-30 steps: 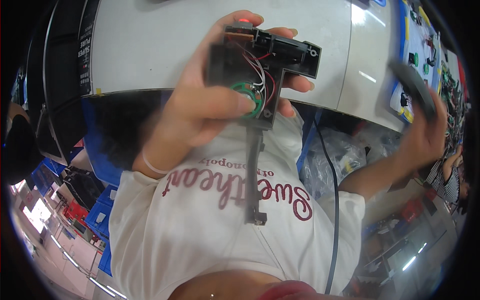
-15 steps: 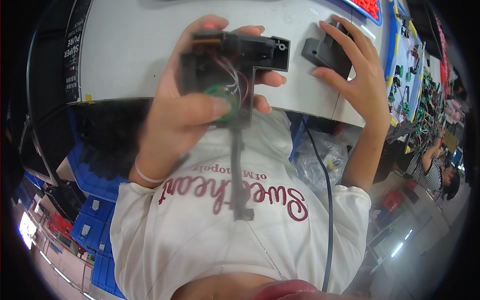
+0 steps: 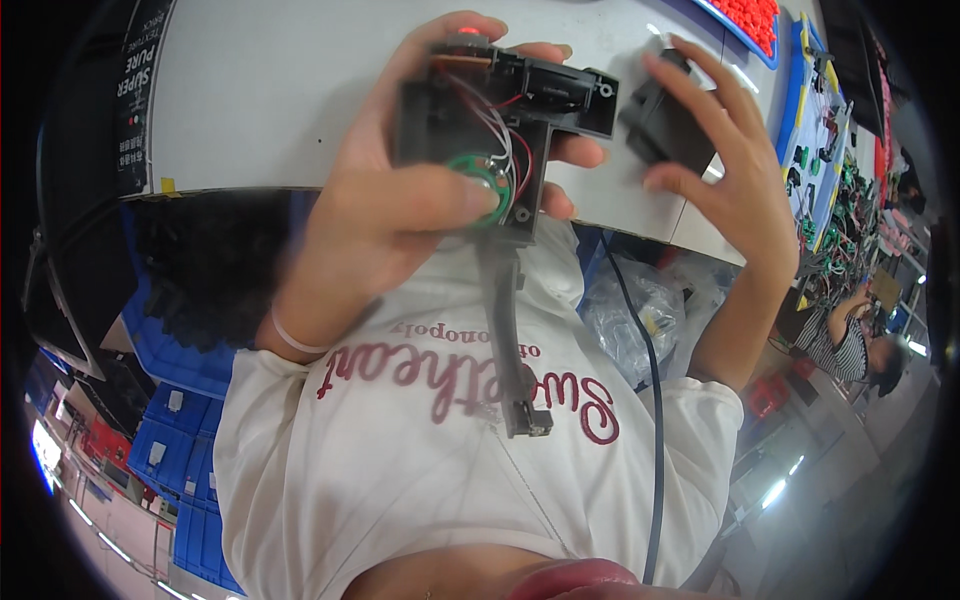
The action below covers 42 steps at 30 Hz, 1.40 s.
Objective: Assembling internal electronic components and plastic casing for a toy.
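Note:
My left hand [image 3: 385, 205] is closed around a black plastic housing [image 3: 526, 140] whose open side shows. The thumb presses on a round green board [image 3: 500, 172] inside it. Red and white wires [image 3: 490, 122] run from that board toward the top end, where a red button [image 3: 469, 31] sticks out. A long narrow dark arm [image 3: 508, 330] extends from the housing down in front of my shirt. To the right, my right hand [image 3: 740, 165] grips a dark grey plastic piece [image 3: 680, 135] between fingers and thumb. This piece is blurred and tilted, just right of the housing.
Behind my hands lies a white table [image 3: 250, 100], with a blue tray of red parts [image 3: 742, 18] at the far right. Green boards and wires [image 3: 840, 215] crowd the right side. A blue bin of black parts [image 3: 215, 270] stands lower left. A person [image 3: 850, 345] sits far right.
The housing has shifted right and slightly upward with my left hand. My right hand has moved a little right, and the dark grey piece in it has tilted.

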Each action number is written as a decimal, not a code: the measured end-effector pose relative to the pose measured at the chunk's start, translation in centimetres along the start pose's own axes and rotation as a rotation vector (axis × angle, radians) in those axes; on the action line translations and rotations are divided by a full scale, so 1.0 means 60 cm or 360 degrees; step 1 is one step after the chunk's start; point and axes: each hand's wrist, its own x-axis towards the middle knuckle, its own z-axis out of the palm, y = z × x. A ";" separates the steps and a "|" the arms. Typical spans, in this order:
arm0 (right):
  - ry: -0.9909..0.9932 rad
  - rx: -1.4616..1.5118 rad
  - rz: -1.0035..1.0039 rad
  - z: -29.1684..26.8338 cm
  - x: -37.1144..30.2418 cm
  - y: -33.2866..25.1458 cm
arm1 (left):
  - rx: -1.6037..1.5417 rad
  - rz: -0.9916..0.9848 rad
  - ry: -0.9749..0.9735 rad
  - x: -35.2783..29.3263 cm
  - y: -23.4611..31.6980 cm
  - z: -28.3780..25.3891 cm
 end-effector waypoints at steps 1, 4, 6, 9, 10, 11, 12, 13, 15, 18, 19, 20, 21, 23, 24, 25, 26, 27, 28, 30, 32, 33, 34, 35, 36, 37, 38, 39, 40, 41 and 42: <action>0.0102 -0.0247 -0.0011 0.008 0.002 0.009 | -0.0003 0.0004 0.0004 -0.002 0.000 -0.001; 0.0171 -0.0473 -0.0204 -0.006 0.005 0.002 | 0.0071 0.0043 0.0040 -0.007 0.000 -0.003; -0.0099 -0.0200 -0.0279 -0.018 0.004 -0.001 | 0.0067 0.0014 0.0013 -0.007 -0.001 -0.001; -0.0332 -0.0300 -0.0362 -0.022 0.012 -0.009 | 0.0064 0.0078 -0.0245 0.003 -0.010 -0.021; -0.0266 -0.0383 -0.0368 -0.025 0.015 -0.005 | 0.0060 0.0088 -0.0243 0.003 -0.010 -0.019; -0.0199 -0.0467 -0.0375 -0.028 0.018 -0.003 | 0.0064 0.0086 -0.0223 0.003 -0.011 -0.015; -0.0073 -0.0240 -0.0356 -0.034 0.021 -0.006 | 0.0066 0.0085 -0.0203 0.003 -0.011 -0.010; 0.0006 -0.0142 -0.0374 -0.043 0.019 -0.003 | 0.0057 0.0092 -0.0205 0.004 -0.011 -0.005; 0.0180 -0.0107 -0.0345 -0.060 0.011 -0.016 | 0.0332 0.0061 -0.0072 0.007 -0.012 0.008; 0.0533 0.0293 -0.0398 -0.057 0.006 -0.070 | 0.0018 0.0075 -0.0035 0.015 -0.021 0.020; 0.0501 0.0255 -0.0584 -0.051 0.005 -0.077 | 0.0049 0.0019 -0.0078 0.020 -0.022 0.022; 0.0452 0.0245 -0.0804 -0.042 0.018 -0.087 | 0.0048 0.0033 -0.0059 0.022 -0.024 0.020; 0.0042 0.0235 -0.0683 -0.077 0.028 -0.122 | 0.0175 0.0010 -0.0060 0.023 -0.025 0.017; 0.0069 0.0700 -0.0898 -0.057 0.044 -0.096 | 0.0233 -0.0027 -0.0185 0.028 -0.026 0.022; -0.0091 0.0530 -0.1157 -0.076 0.058 -0.047 | 0.0221 -0.0022 -0.0195 0.029 -0.030 0.028; -0.0134 0.0415 -0.0947 -0.074 0.056 -0.083 | 0.0264 0.0064 -0.0121 0.032 -0.036 0.029; -0.0169 0.0287 -0.0725 -0.073 0.048 -0.122 | 0.0304 0.0144 -0.0061 0.034 -0.038 0.031; -0.0195 0.0331 -0.0709 -0.073 0.047 -0.116 | 0.0292 0.0157 -0.0051 0.036 -0.037 0.031; -0.0209 0.0325 -0.0715 -0.074 0.046 -0.125 | 0.0255 0.0123 -0.0083 0.037 -0.034 0.032; -0.0227 0.0025 -0.0613 -0.075 0.044 -0.145 | 0.0210 0.0100 -0.0104 0.038 -0.035 0.032; -0.0169 -0.0015 -0.0745 -0.065 0.036 -0.123 | 0.0320 0.0275 -0.0193 0.039 -0.040 0.033; -0.0109 0.0110 -0.0761 -0.063 0.033 -0.113 | 0.0312 0.0276 -0.0193 0.040 -0.039 0.032; -0.0047 0.0239 -0.0773 -0.061 0.031 -0.108 | 0.0288 0.0230 -0.0233 0.041 -0.038 0.031; -0.0051 0.0241 -0.0768 -0.061 0.033 -0.108 | 0.0265 0.0183 -0.0274 0.042 -0.037 0.031; -0.0046 0.0276 -0.0772 -0.061 0.035 -0.110 | 0.0261 0.0177 -0.0274 0.041 -0.036 0.032; -0.0042 0.0312 -0.0781 -0.060 0.038 -0.111 | 0.0225 0.0180 -0.0315 0.042 -0.034 0.032; -0.0046 0.0313 -0.0777 -0.059 0.038 -0.115 | 0.0189 0.0183 -0.0357 0.042 -0.034 0.032; -0.0018 0.0209 -0.0743 -0.058 0.035 -0.122 | 0.0183 0.0179 -0.0357 0.044 -0.035 0.029; 0.0010 0.0100 -0.0711 -0.060 0.033 -0.128 | 0.0180 0.0216 -0.0364 0.047 -0.034 0.026; -0.0072 0.0021 -0.0566 -0.069 0.031 -0.129 | 0.0175 0.0253 -0.0372 0.048 -0.034 0.024; 0.0001 0.0127 -0.0682 -0.060 0.030 -0.110 | 0.0168 0.0253 -0.0376 0.048 -0.036 0.024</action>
